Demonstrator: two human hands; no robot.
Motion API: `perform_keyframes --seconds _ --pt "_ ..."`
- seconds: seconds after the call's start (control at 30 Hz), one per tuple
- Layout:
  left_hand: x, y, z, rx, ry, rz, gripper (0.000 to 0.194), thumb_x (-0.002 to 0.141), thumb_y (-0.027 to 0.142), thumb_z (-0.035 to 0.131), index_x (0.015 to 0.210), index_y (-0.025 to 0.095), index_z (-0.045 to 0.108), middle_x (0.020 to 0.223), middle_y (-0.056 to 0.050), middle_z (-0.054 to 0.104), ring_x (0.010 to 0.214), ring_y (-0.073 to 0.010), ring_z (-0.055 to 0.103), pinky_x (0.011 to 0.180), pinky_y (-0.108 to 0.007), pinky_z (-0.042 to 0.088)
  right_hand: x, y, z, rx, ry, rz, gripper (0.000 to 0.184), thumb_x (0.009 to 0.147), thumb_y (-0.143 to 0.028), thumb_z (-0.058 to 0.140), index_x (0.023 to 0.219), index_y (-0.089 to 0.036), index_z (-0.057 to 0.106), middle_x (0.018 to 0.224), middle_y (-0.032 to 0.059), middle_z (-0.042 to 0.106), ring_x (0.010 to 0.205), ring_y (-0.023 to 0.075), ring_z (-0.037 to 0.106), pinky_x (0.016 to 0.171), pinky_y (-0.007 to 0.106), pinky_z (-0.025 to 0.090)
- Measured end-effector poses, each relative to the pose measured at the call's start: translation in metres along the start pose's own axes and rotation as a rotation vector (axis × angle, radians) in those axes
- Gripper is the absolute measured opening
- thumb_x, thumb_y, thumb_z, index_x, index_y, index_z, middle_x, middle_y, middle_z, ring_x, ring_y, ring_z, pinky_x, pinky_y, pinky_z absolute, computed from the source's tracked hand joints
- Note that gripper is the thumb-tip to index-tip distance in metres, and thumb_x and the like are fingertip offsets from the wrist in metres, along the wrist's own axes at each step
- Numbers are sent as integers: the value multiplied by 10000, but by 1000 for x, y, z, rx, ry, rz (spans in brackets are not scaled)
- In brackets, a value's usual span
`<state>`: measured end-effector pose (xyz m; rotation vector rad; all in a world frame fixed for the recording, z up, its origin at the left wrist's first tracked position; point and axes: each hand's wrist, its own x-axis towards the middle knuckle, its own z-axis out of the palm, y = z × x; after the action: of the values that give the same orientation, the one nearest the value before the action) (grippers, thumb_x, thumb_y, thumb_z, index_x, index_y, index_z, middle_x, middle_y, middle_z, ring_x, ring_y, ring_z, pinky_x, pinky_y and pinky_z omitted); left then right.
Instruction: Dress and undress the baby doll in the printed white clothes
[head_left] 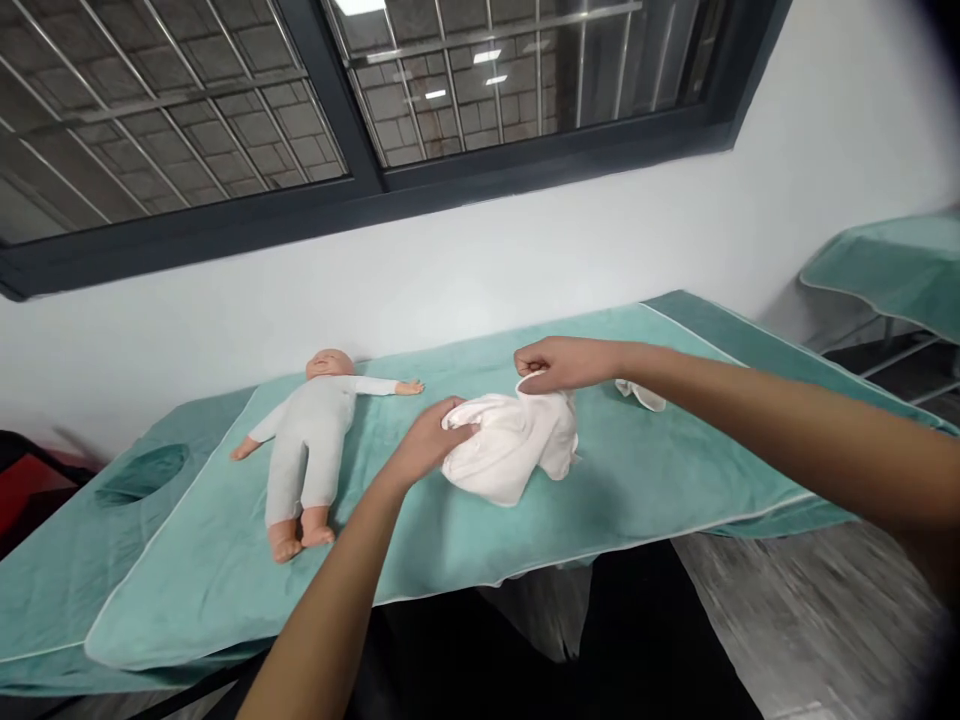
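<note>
A white, crumpled piece of cloth (502, 450), maybe a small garment, is held up between both my hands over the green-covered bed (420, 560). My left hand (435, 440) pinches its left edge, thumb on the near side. At the upper right, my right hand (551, 363) is closed on the cloth's top edge, its fingers curled in. The cloth's exact shape is hidden by its folds. To the left lies a baby doll (311, 440) on its back, head toward the wall, arms spread, in a pale body suit with bare hands and feet.
Beyond my right wrist a small white cloth item (641, 395) lies on the bed, partly covered by my arm. A barred window (375, 185) is set in the white wall behind. Another green-covered bed (892, 270) stands at the right, and a red and black object (34, 480) at the far left.
</note>
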<state>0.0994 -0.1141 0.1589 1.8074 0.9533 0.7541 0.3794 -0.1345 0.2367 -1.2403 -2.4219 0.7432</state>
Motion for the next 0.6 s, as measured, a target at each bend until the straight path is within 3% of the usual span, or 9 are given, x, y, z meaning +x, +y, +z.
perform_keyframes --seconds 0.1,0.17,0.3,0.37,0.43,0.53,0.6 --pt "-6 31 -11 287 326 197 118 762 265 634 813 201 548 868 3 599 811 -158 534 743 -264 444 -23 -14 -13 -168 -96 58 280 841 -461 615 732 -224 512 720 -7 543 611 140 433 556 279 283" --pt "-11 44 -14 338 490 306 127 784 237 601 792 208 477 935 -8 591 848 -152 537 752 -257 439 -30 -20 -7 -167 -156 104 330 858 -558 591 791 -237 559 806 22 616 654 168 504 566 292 312" --pt "-19 62 -14 478 605 467 120 799 176 553 894 215 490 1012 -40 597 907 -174 566 768 -280 450 -20 -23 25 -218 -55 134 357 913 -584 506 861 -240 587 842 45 649 760 216 562 614 302 329" --pt "-21 67 -13 647 575 444 237 792 172 557 1024 219 545 1049 -54 603 946 -204 579 782 -304 448 -9 -25 35 -275 84 129 355 945 -539 469 818 -227 581 781 43 632 762 215 556 624 297 310" --pt "-24 65 -10 778 402 317 238 797 254 607 1034 232 598 1022 -53 629 941 -235 596 773 -318 442 0 -29 36 -257 237 115 353 967 -503 441 818 -219 587 787 35 639 768 202 559 637 289 306" --pt "-27 54 0 777 86 95 230 818 444 621 776 217 608 763 -30 628 758 -228 597 685 -310 424 6 -37 31 -201 359 93 343 979 -471 430 848 -212 612 823 23 661 773 183 568 658 278 317" --pt "-29 46 6 693 100 59 302 861 460 550 697 206 564 706 -26 603 714 -209 578 663 -303 417 6 -40 29 -251 355 85 351 980 -479 426 877 -219 636 812 23 664 770 187 575 661 280 318"
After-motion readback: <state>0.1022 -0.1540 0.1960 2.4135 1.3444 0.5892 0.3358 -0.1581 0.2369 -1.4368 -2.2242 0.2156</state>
